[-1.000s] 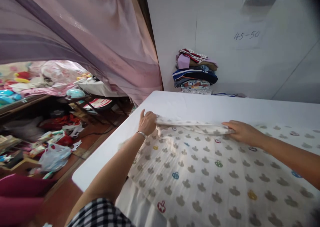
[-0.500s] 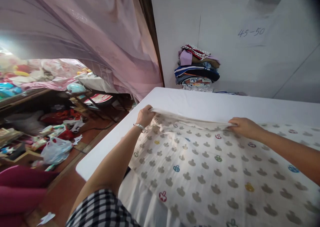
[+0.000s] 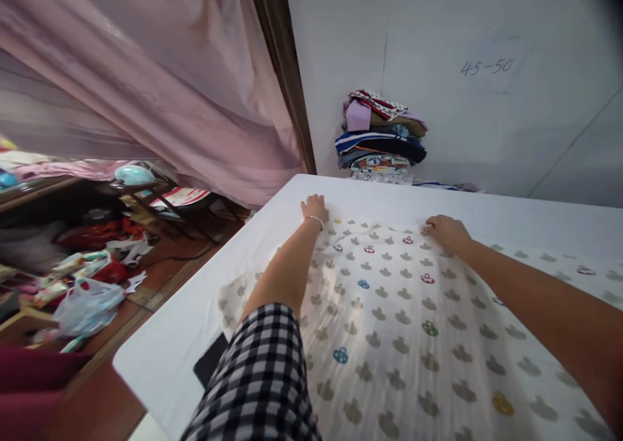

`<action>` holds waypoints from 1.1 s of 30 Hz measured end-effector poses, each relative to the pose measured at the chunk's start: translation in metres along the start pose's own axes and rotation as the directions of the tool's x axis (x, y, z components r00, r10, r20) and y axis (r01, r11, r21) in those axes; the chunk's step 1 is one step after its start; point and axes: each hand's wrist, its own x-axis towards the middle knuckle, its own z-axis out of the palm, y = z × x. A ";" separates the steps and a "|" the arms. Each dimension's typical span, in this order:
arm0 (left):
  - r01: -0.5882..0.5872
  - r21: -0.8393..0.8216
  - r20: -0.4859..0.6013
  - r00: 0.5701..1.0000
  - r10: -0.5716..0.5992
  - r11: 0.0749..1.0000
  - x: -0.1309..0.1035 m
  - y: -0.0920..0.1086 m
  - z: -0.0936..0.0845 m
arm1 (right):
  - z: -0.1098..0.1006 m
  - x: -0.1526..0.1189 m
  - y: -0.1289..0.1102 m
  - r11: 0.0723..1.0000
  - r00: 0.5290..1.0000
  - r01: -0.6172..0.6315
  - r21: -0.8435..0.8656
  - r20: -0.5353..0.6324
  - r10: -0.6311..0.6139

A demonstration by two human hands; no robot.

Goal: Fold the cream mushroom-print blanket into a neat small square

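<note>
A thin cream cloth printed with grey and coloured mushrooms lies spread over the white table. My left hand rests at its far left corner, fingers spread and lying down on the surface. At the far edge, farther right, my right hand has its fingers closed on the cloth. Soft creases run from the far edge toward me. The cloth's left side is partly hidden under my left forearm, and a dark flat object shows beside my checked sleeve.
Folded clothes are stacked behind the table against the white wall. A pink curtain hangs at the left. Below it, a plastic bag and loose clutter cover the floor, near a stool with a light-blue rounded object.
The cloth's raised far edge has come down flat onto the table. My left hand has moved right and its fingers have opened; my right hand has shifted slightly left.
</note>
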 end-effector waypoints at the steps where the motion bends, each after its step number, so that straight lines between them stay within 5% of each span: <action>1: -0.077 -0.007 0.004 0.997 0.077 0.997 -0.010 0.003 0.004 | 0.001 -0.002 -0.001 1.000 1.000 0.011 -0.004 -0.023 -0.011; 7: -0.308 -0.078 0.006 0.951 0.309 0.948 -0.082 0.003 0.005 | 0.013 -0.039 -0.028 0.958 0.936 0.283 0.050 -0.233 -0.264; 9: -0.301 -0.075 0.025 0.953 0.303 0.951 -0.100 -0.004 0.009 | 0.025 -0.053 -0.039 0.932 0.918 0.356 0.066 -0.210 -0.336; 12: -0.241 -0.136 0.044 0.968 0.249 0.961 -0.112 -0.015 0.015 | 0.041 -0.063 -0.049 0.950 0.950 0.305 0.068 -0.088 -0.299; 17: -0.119 -0.194 -0.089 0.991 0.103 0.974 -0.098 -0.034 0.001 | 0.048 -0.069 -0.056 0.963 0.956 0.268 0.039 -0.134 -0.261; 19: 0.030 -0.208 -0.105 0.993 -0.053 0.978 -0.087 -0.043 -0.010 | 0.051 -0.075 -0.058 0.954 0.946 0.298 0.037 -0.148 -0.290; 22: 0.309 -0.238 0.020 0.949 -0.313 0.921 -0.070 -0.054 -0.017 | 0.058 -0.082 -0.061 0.955 0.952 0.295 0.025 -0.088 -0.292; 24: 0.399 -0.236 0.104 0.917 -0.385 0.886 -0.060 -0.058 -0.014 | 0.062 -0.084 -0.062 0.960 0.958 0.280 0.010 -0.072 -0.279; 29: 0.418 -0.232 0.138 0.908 -0.396 0.878 -0.045 -0.053 -0.004 | 0.064 -0.083 -0.061 0.959 0.955 0.282 0.012 -0.101 -0.280; 33: 0.288 -0.223 -0.011 0.955 -0.298 0.931 -0.049 -0.040 0.001 | 0.063 -0.084 -0.062 0.961 0.957 0.277 0.024 -0.092 -0.273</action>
